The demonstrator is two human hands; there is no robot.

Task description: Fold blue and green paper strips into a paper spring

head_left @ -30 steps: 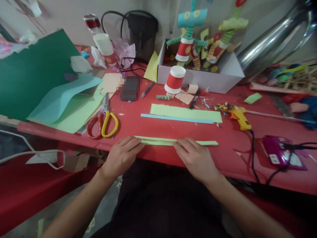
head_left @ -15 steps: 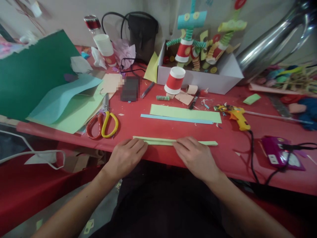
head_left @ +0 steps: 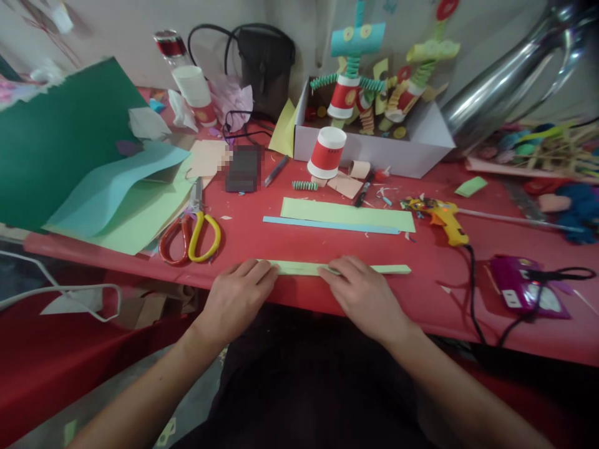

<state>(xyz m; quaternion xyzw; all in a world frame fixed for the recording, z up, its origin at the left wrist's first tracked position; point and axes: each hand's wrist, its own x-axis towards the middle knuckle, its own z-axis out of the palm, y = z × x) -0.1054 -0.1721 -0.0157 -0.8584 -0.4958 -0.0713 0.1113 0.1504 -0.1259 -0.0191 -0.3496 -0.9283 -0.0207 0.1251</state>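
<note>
A long, narrow strip of light green paper, folded lengthwise, lies along the near edge of the red table. My left hand presses its fingertips down on the strip's left end. My right hand pinches and presses the strip near its middle, fingers curled over the fold. The strip's right end sticks out free past my right hand.
A wider green strip with a blue strip beside it lies further back. Red-and-yellow scissors rest left, by stacked coloured paper. A yellow glue gun, purple power strip, paper cup and box of paper figures stand around.
My right hand has slid a little leftward along the green strip, and my left hand has edged slightly right. The strip stays on the table edge.
</note>
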